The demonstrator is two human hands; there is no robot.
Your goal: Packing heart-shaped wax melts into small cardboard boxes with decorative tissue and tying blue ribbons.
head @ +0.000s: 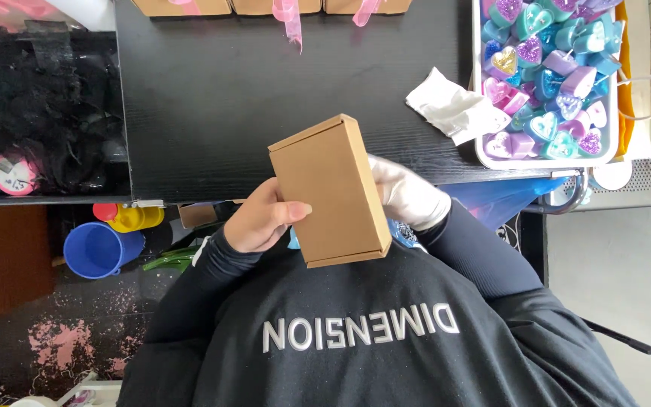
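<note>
Holding a closed brown cardboard box up in front of the chest, just clear of the near edge of the black worktop, with its broad face turned to the camera. Lying with its long axis tilted, running from about 11 o'clock down to 5 o'clock. Gripping it from 8 o'clock with the bare left hand: grip closed round the left long edge, thumb pressing flat across the front face, the other fingers wrapping out of sight behind. Backing it from 3 o'clock with the white-gloved right hand, palm touching the right long edge and the rear; fingers hidden by the box, so how far that grip is closing cannot be told. Both hands sitting about level at the middle of the box, the left one showing more of a hold on it. Resting on the worktop at 1 o'clock from the box, well apart, a white tray heaped with heart-shaped candles in teal, purple and pink, and a crumpled white cloth touching the tray's left wall. Standing on the floor at 8 o'clock, below the worktop edge, a blue cup.
</note>
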